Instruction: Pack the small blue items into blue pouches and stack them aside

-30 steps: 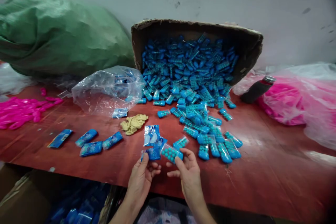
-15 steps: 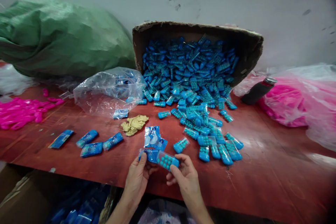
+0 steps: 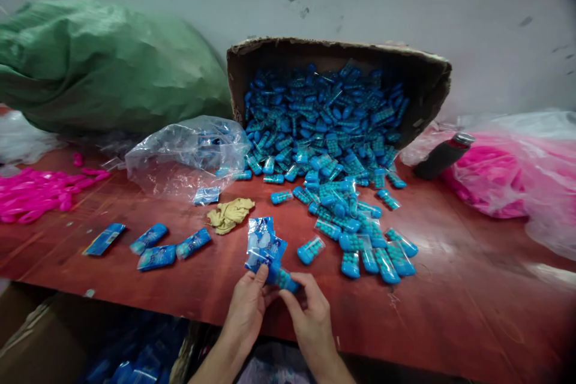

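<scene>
At the near edge of the red table (image 3: 459,300), my left hand (image 3: 246,312) pinches a small blue printed bag (image 3: 258,261). My right hand (image 3: 310,318) grips a clear capsule case of teal beads (image 3: 284,279), whose end sits against or inside the bag's mouth. More blue printed bags (image 3: 263,239) lie flat just beyond my fingers. A single bead case (image 3: 310,249) rests to the right of them.
A tipped cardboard box (image 3: 418,78) spills several bead cases (image 3: 328,150) across the table. Filled blue packs (image 3: 157,246) lie at the left with a yellow cloth (image 3: 229,213), a clear plastic bag (image 3: 184,156), a green sack (image 3: 103,66), pink pieces (image 3: 31,195), pink bags (image 3: 508,174) and a dark bottle (image 3: 441,155).
My hands have come together: the bead case in my right hand moved left and down to the blue bag held by my left hand.
</scene>
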Available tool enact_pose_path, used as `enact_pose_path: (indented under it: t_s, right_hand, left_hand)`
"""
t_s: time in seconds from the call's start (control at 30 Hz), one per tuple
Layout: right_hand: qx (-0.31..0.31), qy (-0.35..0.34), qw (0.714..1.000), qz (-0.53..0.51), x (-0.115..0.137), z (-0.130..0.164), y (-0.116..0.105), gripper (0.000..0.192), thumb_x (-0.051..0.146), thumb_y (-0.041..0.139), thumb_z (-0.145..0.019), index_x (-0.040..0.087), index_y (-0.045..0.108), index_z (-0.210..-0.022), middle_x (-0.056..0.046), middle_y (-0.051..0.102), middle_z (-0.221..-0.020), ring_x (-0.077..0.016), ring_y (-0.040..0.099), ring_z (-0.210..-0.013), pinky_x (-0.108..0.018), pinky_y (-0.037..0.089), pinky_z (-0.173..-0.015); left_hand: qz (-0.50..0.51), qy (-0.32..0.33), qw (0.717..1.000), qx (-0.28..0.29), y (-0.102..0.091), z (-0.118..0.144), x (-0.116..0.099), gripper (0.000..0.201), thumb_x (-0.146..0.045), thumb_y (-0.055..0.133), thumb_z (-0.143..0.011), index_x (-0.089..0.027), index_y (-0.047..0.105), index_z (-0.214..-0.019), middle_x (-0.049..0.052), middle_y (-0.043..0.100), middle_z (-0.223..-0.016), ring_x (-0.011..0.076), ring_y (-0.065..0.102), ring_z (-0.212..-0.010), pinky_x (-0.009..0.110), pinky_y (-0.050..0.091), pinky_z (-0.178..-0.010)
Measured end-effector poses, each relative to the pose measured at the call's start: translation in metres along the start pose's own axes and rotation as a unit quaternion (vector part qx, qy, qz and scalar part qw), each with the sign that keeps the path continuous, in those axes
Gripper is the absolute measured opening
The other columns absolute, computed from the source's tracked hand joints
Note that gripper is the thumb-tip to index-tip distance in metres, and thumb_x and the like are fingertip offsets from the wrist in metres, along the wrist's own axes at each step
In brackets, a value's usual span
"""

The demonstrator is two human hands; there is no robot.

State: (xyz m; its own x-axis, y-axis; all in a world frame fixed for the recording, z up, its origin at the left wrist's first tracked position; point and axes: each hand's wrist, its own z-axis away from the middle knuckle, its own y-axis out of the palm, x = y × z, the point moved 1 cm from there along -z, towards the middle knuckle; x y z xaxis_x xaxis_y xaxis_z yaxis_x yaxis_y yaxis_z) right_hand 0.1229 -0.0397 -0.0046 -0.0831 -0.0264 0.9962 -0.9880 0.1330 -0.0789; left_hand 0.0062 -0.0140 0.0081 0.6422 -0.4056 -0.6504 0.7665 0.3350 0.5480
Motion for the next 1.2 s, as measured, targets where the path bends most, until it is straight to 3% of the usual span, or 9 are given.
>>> enact_pose_path:
  t_s: [0.1,0.23,0.33,0.47,0.57,0.7,0.87,1.0,1.2]
  right_hand:
    - [0.037,-0.037,0.999,0.002,0.006,0.001,-0.001,0.019,0.022,0.058,-0.076,0.024,0.062,-0.094,-0.004,0.062,-0.090,-0.0190,0.057,-0.083,-0.029,0.047,-0.074]
    - [0.091,0.070,0.986,-0.118,0.008,-0.005,-0.003,0.024,0.022,0.058,-0.075,0.025,0.061,-0.099,-0.003,0.062,-0.095,-0.0169,0.058,-0.073,-0.027,0.049,-0.062]
    - [0.111,0.112,0.961,-0.227,0.005,-0.011,-0.005,0.046,0.020,0.068,-0.064,0.029,0.057,-0.108,0.000,0.061,-0.097,-0.0174,0.058,-0.080,-0.027,0.049,-0.068]
    - [0.134,0.103,0.968,-0.186,0.005,-0.013,-0.010,0.077,0.014,0.076,-0.051,0.033,0.048,-0.120,0.000,0.055,-0.110,-0.0211,0.051,-0.102,-0.034,0.041,-0.088]
    - [0.148,0.105,0.971,-0.157,0.005,-0.014,-0.014,0.084,0.014,0.078,-0.048,0.034,0.045,-0.123,0.000,0.053,-0.111,-0.0219,0.051,-0.102,-0.035,0.040,-0.089]
    - [0.169,0.126,0.965,-0.156,0.004,-0.018,-0.019,0.081,0.014,0.077,-0.049,0.033,0.047,-0.121,0.001,0.055,-0.101,-0.0169,0.054,-0.084,-0.029,0.046,-0.076]
    - [0.199,0.143,0.956,-0.162,0.008,-0.022,-0.022,0.075,0.009,0.072,-0.054,0.035,0.047,-0.121,0.006,0.055,-0.087,-0.0087,0.049,-0.066,-0.022,0.043,-0.067]
    - [0.195,0.147,0.961,-0.130,0.010,-0.022,-0.024,0.070,0.008,0.069,-0.056,0.032,0.050,-0.119,0.005,0.056,-0.082,-0.0089,0.048,-0.064,-0.022,0.043,-0.067]
    - [0.217,0.143,0.953,-0.157,0.010,-0.021,-0.025,0.060,0.014,0.064,-0.065,0.031,0.048,-0.121,0.003,0.058,-0.092,-0.0109,0.053,-0.072,-0.025,0.045,-0.070]
  left_hand:
    - [0.003,-0.038,0.999,0.015,0.003,0.000,-0.005,0.015,-0.028,0.064,-0.069,-0.013,0.061,-0.070,0.002,0.066,-0.062,0.0137,0.062,-0.060,0.029,0.049,-0.068]
    - [0.003,-0.094,0.992,0.086,-0.002,-0.002,-0.012,0.016,-0.026,0.061,-0.072,-0.012,0.065,-0.079,0.006,0.069,-0.075,0.0161,0.063,-0.070,0.028,0.048,-0.070]
    - [0.023,-0.110,0.985,0.134,-0.007,-0.003,-0.013,0.018,-0.025,0.060,-0.073,-0.014,0.066,-0.086,0.007,0.070,-0.081,0.0188,0.063,-0.082,0.030,0.046,-0.078]
    - [0.003,-0.138,0.974,0.182,-0.009,-0.005,-0.014,0.023,-0.028,0.064,-0.067,-0.013,0.067,-0.085,0.010,0.070,-0.079,0.0231,0.063,-0.084,0.036,0.042,-0.085]
    - [-0.025,-0.154,0.968,0.199,-0.006,-0.005,-0.015,0.026,-0.028,0.067,-0.063,-0.012,0.067,-0.084,0.012,0.070,-0.077,0.0252,0.063,-0.085,0.037,0.042,-0.084]
    - [-0.037,-0.180,0.963,0.196,0.000,-0.001,-0.009,0.025,-0.028,0.067,-0.064,-0.012,0.068,-0.083,0.012,0.070,-0.078,0.0233,0.064,-0.079,0.032,0.045,-0.075]
    - [-0.008,-0.159,0.975,0.153,0.002,0.008,0.006,0.021,-0.031,0.065,-0.067,-0.013,0.068,-0.079,0.008,0.070,-0.073,0.0196,0.064,-0.076,0.028,0.045,-0.074]
    - [0.001,-0.145,0.982,0.121,0.003,0.014,0.013,0.019,-0.031,0.064,-0.069,-0.014,0.068,-0.076,0.006,0.069,-0.072,0.0177,0.064,-0.074,0.028,0.045,-0.076]
    - [-0.002,-0.138,0.983,0.122,0.009,0.017,0.006,0.018,-0.024,0.057,-0.075,-0.015,0.066,-0.088,0.006,0.069,-0.079,0.0171,0.062,-0.077,0.030,0.046,-0.076]
